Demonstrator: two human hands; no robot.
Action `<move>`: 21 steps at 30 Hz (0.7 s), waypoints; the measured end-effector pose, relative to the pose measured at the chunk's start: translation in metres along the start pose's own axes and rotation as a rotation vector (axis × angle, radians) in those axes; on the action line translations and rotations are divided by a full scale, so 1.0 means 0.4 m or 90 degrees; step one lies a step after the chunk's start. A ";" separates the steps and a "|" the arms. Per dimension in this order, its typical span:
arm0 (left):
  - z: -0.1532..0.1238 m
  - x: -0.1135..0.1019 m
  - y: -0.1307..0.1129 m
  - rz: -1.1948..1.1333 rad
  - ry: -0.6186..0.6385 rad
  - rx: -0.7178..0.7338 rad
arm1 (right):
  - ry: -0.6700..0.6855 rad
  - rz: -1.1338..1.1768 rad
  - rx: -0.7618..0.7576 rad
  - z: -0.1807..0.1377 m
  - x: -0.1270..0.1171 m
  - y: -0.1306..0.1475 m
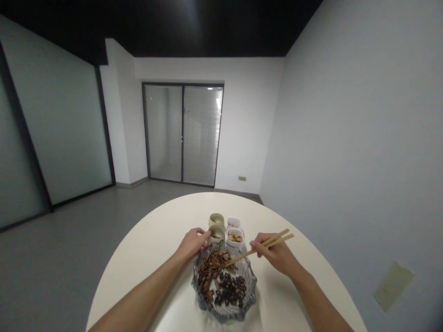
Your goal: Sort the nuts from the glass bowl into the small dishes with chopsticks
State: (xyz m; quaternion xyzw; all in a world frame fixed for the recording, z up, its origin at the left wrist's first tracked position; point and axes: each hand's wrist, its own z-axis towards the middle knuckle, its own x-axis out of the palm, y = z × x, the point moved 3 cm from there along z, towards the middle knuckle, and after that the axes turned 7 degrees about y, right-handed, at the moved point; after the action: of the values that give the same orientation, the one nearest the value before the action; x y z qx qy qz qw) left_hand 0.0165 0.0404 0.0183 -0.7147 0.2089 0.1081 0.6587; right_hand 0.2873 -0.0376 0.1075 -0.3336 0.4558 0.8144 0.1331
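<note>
On the left, frosted glass panels (62, 133) in dark frames, beside a grey floor (79, 249). Farther right, on the far side, a glass door (200, 133) with blinds. Across the middle and near part, a round white table (138, 263). Reaching in from the near left, left hand (192, 242), fingers curved, tips touching the left side of the near cup (216, 231); unclear whether gripping it. Inside, brown bits too small to name. Just beyond, the far cup (216, 220), also pale green. On the near side of the cups, a fluted glass bowl (254, 280): long brown pieces (207, 272) along its left and far parts, dark round beans (230, 288) to the right and near. Right of the cups, two white tubs: pale nuts (235, 237) in the near tub (238, 245), pale contents in the far tub (234, 221). Farther right, wooden chopsticks (245, 254), slanting down leftward, tips at the brown pieces inside the bowl; too small to see whether pinching one. Closed around the chopsticks, right hand (277, 256). Near the right edge, a beige patch (393, 286) on the pale wall (353, 138).
</note>
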 end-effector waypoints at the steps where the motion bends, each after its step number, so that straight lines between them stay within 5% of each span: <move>1: -0.001 -0.001 -0.001 0.003 -0.003 0.003 | 0.006 -0.001 -0.003 0.000 0.002 0.000; 14: -0.017 -0.003 0.006 -0.064 0.021 0.048 | 0.016 0.012 -0.017 -0.004 0.013 0.006; 21: -0.024 -0.007 0.017 -0.055 0.031 0.088 | -0.062 0.039 -0.005 -0.001 0.001 0.017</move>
State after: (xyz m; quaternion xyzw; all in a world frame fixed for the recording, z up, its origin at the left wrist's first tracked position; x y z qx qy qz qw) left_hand 0.0097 0.0312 0.0143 -0.6783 0.2004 0.0475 0.7053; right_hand 0.2838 -0.0415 0.1115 -0.2801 0.4557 0.8351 0.1284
